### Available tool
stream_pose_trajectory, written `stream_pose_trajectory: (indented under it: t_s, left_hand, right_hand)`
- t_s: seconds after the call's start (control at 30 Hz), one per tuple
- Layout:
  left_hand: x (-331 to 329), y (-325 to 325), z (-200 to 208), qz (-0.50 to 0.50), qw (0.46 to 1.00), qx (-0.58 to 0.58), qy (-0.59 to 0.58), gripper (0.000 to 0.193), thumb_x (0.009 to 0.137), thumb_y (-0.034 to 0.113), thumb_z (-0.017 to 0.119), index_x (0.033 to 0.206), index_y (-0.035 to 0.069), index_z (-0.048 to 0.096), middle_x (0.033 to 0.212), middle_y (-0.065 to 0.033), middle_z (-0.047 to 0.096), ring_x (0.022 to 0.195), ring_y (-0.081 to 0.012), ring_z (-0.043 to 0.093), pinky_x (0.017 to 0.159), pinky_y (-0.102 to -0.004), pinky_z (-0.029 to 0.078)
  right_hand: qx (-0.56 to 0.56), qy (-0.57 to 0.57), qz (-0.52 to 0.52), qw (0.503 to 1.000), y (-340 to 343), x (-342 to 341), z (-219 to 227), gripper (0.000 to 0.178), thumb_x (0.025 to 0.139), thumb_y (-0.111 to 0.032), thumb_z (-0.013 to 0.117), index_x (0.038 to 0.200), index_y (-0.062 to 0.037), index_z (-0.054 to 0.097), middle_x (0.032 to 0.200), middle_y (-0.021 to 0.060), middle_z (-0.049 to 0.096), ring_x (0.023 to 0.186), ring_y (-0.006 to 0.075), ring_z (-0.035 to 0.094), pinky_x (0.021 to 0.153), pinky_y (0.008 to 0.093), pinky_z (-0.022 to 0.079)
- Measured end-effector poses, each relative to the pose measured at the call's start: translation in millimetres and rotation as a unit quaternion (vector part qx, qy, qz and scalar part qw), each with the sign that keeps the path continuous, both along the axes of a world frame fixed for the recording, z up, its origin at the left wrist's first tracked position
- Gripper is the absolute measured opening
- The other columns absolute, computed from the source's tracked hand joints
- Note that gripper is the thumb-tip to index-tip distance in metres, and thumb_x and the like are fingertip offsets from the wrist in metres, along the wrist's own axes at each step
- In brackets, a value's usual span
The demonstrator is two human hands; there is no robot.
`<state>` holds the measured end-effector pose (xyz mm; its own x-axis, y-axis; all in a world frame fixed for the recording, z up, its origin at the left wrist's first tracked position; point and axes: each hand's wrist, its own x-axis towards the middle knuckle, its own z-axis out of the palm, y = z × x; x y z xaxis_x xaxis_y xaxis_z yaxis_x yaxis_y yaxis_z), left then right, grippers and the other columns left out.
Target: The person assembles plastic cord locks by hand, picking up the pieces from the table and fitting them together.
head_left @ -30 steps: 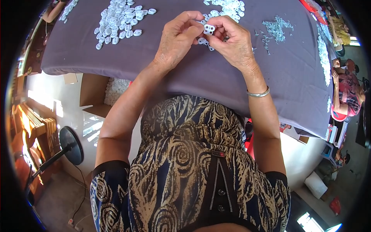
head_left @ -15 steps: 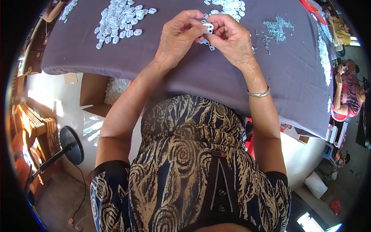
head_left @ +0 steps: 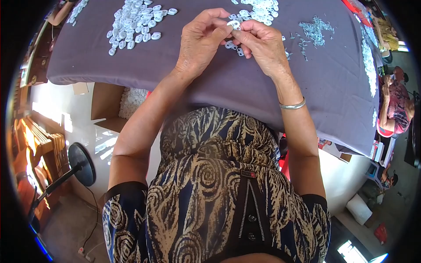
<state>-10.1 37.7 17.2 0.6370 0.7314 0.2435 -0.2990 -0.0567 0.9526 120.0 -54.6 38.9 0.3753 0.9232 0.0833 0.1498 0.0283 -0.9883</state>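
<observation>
A small white oval plastic piece with two dark holes (head_left: 235,25) is pinched between both hands above the table. My left hand (head_left: 202,40) grips its left side between thumb and fingers. From the other side, my right hand (head_left: 264,44) presses thumb and fingertips against it; whether a tiny part is also between those fingers is hidden. Just below the fingers lie several similar white pieces (head_left: 240,51). Behind my hands a heap of white pieces (head_left: 262,9) spreads on the cloth, partly covered by my fingers. To the right is a scatter of small silvery screws (head_left: 316,31).
A grey cloth (head_left: 131,70) covers the table. A larger heap of white oval pieces (head_left: 139,26) lies at the left. Below the table edge stands a cardboard box (head_left: 104,101) holding white pieces. Another person (head_left: 394,105) sits at the far right, beside more white pieces (head_left: 367,61).
Both hands have shifted slightly away from me with the white piece. The right thumb has moved up onto the piece, and the right fingers have curled lower.
</observation>
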Motion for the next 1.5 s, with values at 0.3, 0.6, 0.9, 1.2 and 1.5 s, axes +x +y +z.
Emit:
stream_pose_trajectory:
  t_s: [0.3,0.6,0.9,1.2,1.5]
  left_hand:
    - [-1,-2,2,-0.002,1.0,0.022,0.019,0.028,0.087,0.005,0.06,0.115,0.003,0.057,0.086,-0.0021,0.065,0.081,-0.0093,0.061,0.068,-0.0234,0.048]
    - [-1,-1,0,-0.024,0.999,0.025,0.027,0.028,0.088,0.004,0.059,0.115,0.003,0.056,0.086,-0.0026,0.064,0.081,-0.0095,0.061,0.067,-0.0236,0.05]
    - [3,-2,0,-0.049,0.999,0.005,-0.021,0.018,0.088,-0.003,0.055,0.105,0.003,0.056,0.076,0.0023,0.057,0.067,-0.0036,0.052,0.062,-0.0185,0.046]
    - [1,4,-3,-0.033,0.998,0.039,-0.022,0.024,0.088,-0.004,0.055,0.111,0.002,0.053,0.08,0.0009,0.058,0.071,-0.0045,0.054,0.065,-0.0181,0.046]
    - [-2,-1,7,-0.02,1.0,0.021,-0.003,0.026,0.088,0.001,0.055,0.114,0.002,0.056,0.082,-0.0027,0.061,0.078,-0.0107,0.06,0.07,-0.0271,0.053]
  right_hand:
    - [0.005,-0.015,0.007,1.0,0,3,-1,0.007,0.088,-0.009,0.059,0.083,-0.0047,0.062,0.066,-0.0018,0.055,0.051,-0.0003,0.037,0.043,0.0159,0.028]
    - [-0.021,-0.061,0.022,0.998,-3,9,1,0.008,0.086,-0.009,0.056,0.081,-0.0058,0.06,0.066,-0.0031,0.053,0.053,-0.0005,0.037,0.045,0.0156,0.028]
    - [-0.019,-0.065,0.041,0.997,-3,14,-1,0.007,0.086,-0.009,0.057,0.083,-0.0045,0.062,0.068,-0.0029,0.054,0.054,-0.0008,0.037,0.044,0.0157,0.027]
    - [-0.018,-0.019,0.007,1.0,-2,5,-3,0.008,0.087,-0.011,0.062,0.086,-0.0033,0.064,0.067,-0.0022,0.056,0.05,-0.0013,0.037,0.042,0.0153,0.024]
    - [0.009,0.04,-0.005,0.999,-1,-1,-1,0.009,0.086,-0.009,0.061,0.083,-0.0016,0.065,0.068,-0.0012,0.061,0.059,0.0018,0.051,0.049,0.0172,0.039]
